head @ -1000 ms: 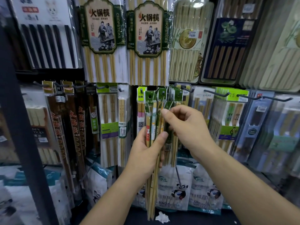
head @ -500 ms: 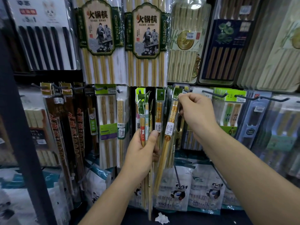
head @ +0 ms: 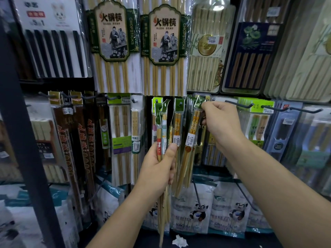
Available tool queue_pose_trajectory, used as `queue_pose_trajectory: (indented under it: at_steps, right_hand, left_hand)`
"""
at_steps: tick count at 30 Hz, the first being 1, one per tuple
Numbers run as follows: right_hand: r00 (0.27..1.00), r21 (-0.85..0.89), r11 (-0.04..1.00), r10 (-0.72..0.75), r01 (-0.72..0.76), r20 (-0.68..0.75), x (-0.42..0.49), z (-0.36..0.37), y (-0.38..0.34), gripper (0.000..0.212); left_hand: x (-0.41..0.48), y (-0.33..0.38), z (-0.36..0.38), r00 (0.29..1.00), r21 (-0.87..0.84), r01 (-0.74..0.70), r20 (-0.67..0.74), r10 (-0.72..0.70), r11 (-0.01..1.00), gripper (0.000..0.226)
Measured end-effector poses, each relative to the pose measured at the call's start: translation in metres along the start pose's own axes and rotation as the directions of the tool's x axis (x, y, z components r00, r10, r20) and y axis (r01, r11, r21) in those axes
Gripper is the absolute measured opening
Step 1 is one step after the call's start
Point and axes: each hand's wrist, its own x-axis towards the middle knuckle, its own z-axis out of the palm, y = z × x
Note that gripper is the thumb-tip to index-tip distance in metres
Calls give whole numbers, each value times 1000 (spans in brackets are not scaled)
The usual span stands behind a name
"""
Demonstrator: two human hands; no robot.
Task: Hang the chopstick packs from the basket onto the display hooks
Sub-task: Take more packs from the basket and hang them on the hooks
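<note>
My left hand (head: 157, 167) grips a bundle of slim chopstick packs (head: 162, 133) upright, their green header cards fanned out at the top. My right hand (head: 220, 122) pinches the green header of one chopstick pack (head: 192, 133) with orange-patterned sticks, holding it up at a display hook (head: 206, 99) where several like packs hang. That pack slants down to the left. The basket is out of view.
Bare black hooks (head: 238, 104) stick out to the right of my right hand. Large chopstick boards (head: 114, 51) fill the upper row; panda-printed bags (head: 197, 212) hang below. A dark shelf post (head: 21, 133) runs down the left. A crumpled white scrap (head: 180, 241) lies on the floor.
My right hand has drawn one pack out of the bundle and lifted it up and right to the hook. My left hand has stayed near the same spot with the rest.
</note>
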Motion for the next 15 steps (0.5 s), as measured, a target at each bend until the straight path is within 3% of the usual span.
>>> queue_pose_trajectory:
  at_steps: [4, 15]
  right_hand:
    - [1000, -36, 999, -22, 22, -10, -1, 0, 1, 38]
    - [997, -112, 991, -79, 77, -14, 0, -2, 5, 37]
  left_hand:
    - [-1, 1, 1, 1000, -16, 17, 12, -17, 1000, 28]
    - [0, -2, 0, 999, -6, 24, 47, -23, 1000, 16]
